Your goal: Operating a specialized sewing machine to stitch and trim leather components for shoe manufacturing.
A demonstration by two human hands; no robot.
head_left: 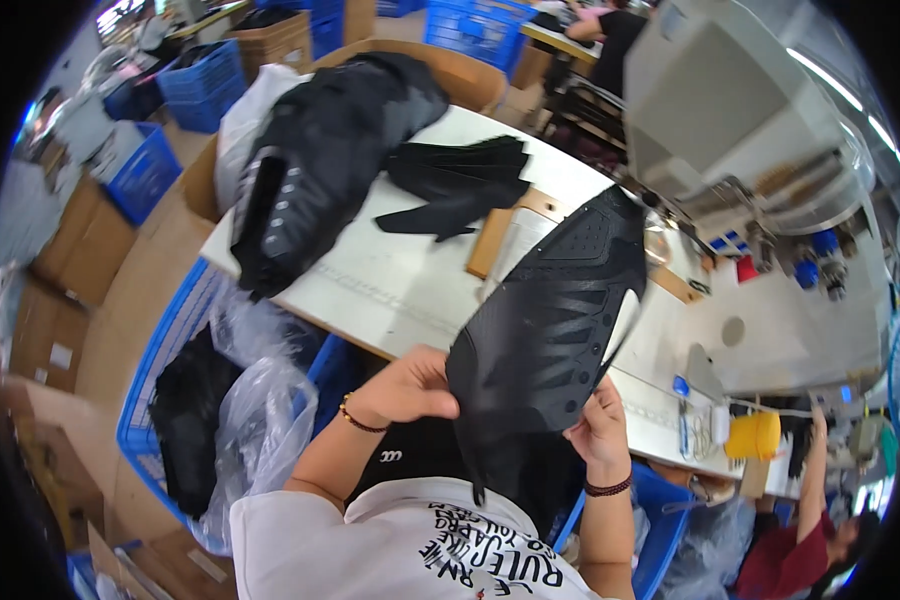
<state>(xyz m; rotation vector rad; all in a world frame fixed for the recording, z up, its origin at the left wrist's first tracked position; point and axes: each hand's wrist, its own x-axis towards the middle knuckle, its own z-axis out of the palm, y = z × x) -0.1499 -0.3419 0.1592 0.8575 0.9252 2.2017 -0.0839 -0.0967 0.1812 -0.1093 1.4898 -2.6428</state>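
A black shoe upper (540, 320) with perforations, raised stripes and a row of eyelets is held up above the edge of the white worktable (355, 310). My left hand (425, 385) grips its lower left edge, thumb on the near face. The fingers of my right hand (600, 418) are closed on its lower right edge, by the eyelets. A white opening and a thin strip show along its right side. Beyond it on the table lie several flat black cut pieces (460, 180). To their left is a large pile of black shoe uppers (335, 150).
A sewing machine (740, 110) stands at the right, with a yellow container (753, 436) at the table's right end. Left of me is a blue crate (135, 425) holding clear plastic and black pieces. Co-workers sit at far right (790, 560) and beyond the table (620, 45).
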